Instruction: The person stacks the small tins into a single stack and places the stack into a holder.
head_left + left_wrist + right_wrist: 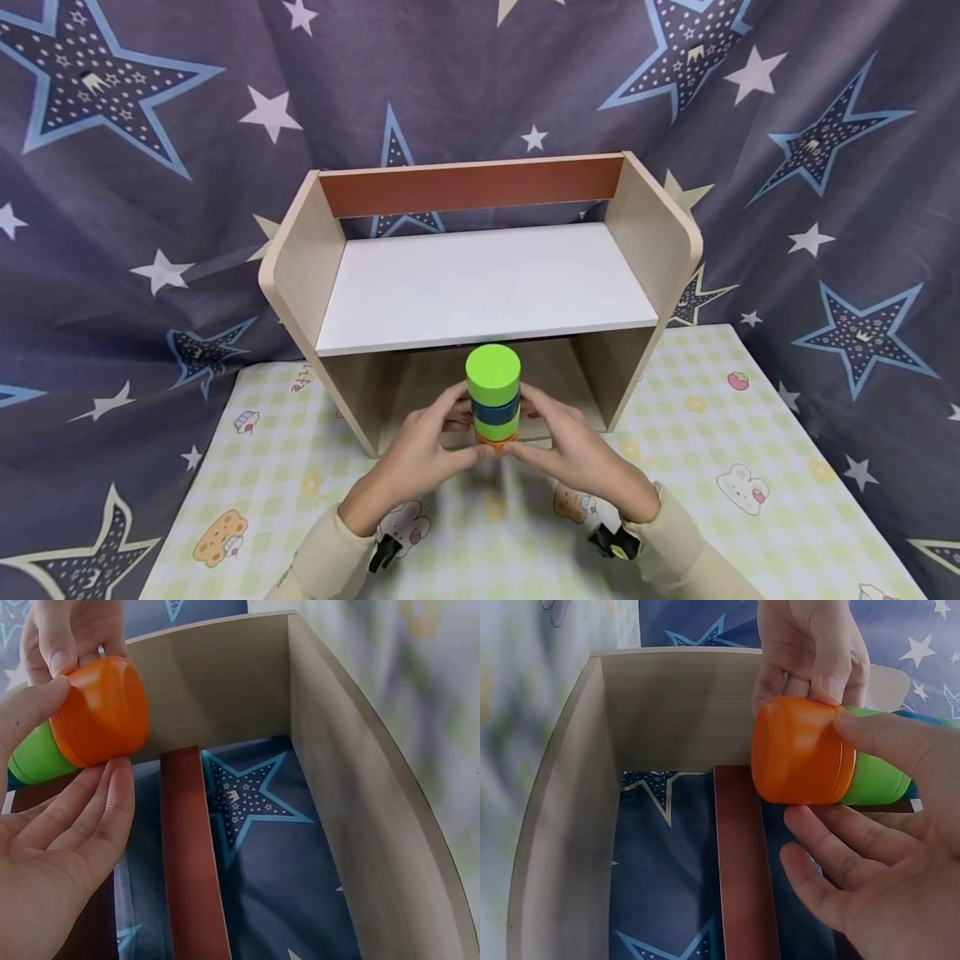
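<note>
A bottle-like container [492, 383] with a green lid, a dark blue band, a green band and an orange base is held upright between both hands. My left hand [420, 454] grips its left side, thumb near the orange base; my right hand [577, 450] grips the right side the same way. Both thumbs meet at the front, low down. In the left wrist view the orange base [105, 711] lies between thumb and fingers. The right wrist view shows the orange base [799, 750] and green band [877, 778], with fingers curved beneath.
Behind the hands stands a wooden shelf unit with a white shelf [487, 283], light side panels and a reddish-brown back rail [480, 185]. It rests on a table with a green checked cloth [675, 433]. A dark star-patterned curtain [465, 75] hangs behind.
</note>
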The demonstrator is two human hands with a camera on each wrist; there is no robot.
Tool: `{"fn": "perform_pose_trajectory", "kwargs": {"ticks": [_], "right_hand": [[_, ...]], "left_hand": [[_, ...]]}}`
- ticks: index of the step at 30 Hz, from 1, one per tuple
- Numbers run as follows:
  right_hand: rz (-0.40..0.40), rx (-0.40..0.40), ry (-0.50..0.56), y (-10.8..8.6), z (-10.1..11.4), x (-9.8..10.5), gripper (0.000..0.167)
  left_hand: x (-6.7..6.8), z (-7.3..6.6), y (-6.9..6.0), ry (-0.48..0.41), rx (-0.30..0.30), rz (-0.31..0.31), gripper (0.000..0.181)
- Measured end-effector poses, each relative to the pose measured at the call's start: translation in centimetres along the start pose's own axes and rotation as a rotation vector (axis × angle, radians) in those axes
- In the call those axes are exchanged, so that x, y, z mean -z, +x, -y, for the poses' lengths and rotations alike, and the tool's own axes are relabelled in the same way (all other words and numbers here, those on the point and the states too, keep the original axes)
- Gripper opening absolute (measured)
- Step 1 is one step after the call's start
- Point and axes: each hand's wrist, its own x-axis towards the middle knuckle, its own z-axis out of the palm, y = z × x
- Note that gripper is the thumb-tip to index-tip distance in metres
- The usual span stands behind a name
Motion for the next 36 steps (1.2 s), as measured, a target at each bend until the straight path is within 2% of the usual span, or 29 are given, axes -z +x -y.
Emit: {"fn": "perform_pose_trajectory", "kwargs": {"ticks": [7,16,22,36], "right_hand": [[-0.001,0.002,-0.005,0.3,0.6,0.6,0.079],[-0.038,0.053,-0.022,0.9,1.1,1.2,0.081],[-0.051,0.099,-0.028,1.4,1.5,1.8,0.081],[-0.050,0.070,-0.001,2.1,2.2,3.0,0.077]], "left_hand": [[0.5,-0.5,0.4,-0.011,-0.049,-0.010,0.082],[1.3,-1.2,0.8,0.009,-0.106,-0.047,0.084],[1.7,-1.7,1.0,0.032,-0.123,-0.055,0.087],[2.7,-2.8,2.1,0.025,-0.168,-0.047,0.087]]}}
